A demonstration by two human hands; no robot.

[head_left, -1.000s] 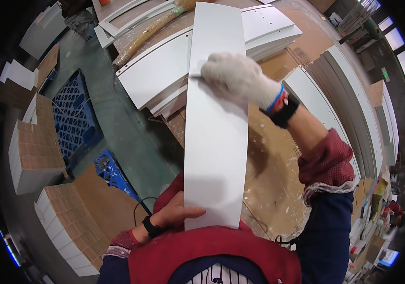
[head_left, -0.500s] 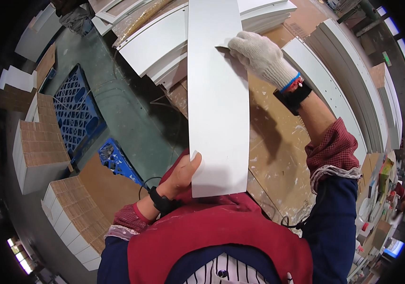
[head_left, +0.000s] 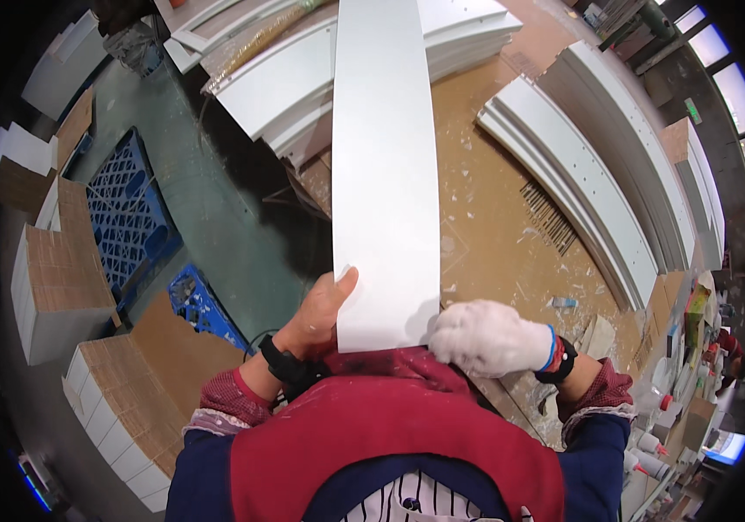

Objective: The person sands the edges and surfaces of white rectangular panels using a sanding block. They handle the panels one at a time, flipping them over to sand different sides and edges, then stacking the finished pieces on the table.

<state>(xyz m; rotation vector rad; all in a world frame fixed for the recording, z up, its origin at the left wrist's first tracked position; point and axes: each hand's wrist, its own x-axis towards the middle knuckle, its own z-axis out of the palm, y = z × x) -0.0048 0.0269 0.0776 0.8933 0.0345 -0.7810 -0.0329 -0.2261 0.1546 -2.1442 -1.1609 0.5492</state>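
1. A worker in a dark red apron [head_left: 372, 435] and navy sleeves stands over a long white panel [head_left: 384, 174], its near end just in front of the apron, its far end running out at the top of the view.
2. The right hand [head_left: 487, 337], in a pale knit glove with a blue-edged cuff, meets the panel's near right corner with fingers curled; whether they grip anything is hidden.
3. The bare left hand [head_left: 316, 309], a black band [head_left: 282, 361] at its wrist, grasps the panel's left edge near the same end, thumb on top, the other fingers mostly out of sight.
4. White bottles [head_left: 651, 442], some with red tips, crowd the lower right.
5. Right of the panel, a brown, paint-flecked surface [head_left: 477, 244] carries curved-looking stacks of white boards [head_left: 577, 187].
6. At lower left sits a stack of white-sided pieces with brown tops [head_left: 129, 409], near a small blue plastic piece [head_left: 203, 304].
7. Farther left, a blue lattice pallet [head_left: 129, 204] rests on a greenish floor [head_left: 216, 183].
8. Beyond the panel's left edge lie more white boards [head_left: 281, 87]; bright windows [head_left: 738, 96] line the far right.
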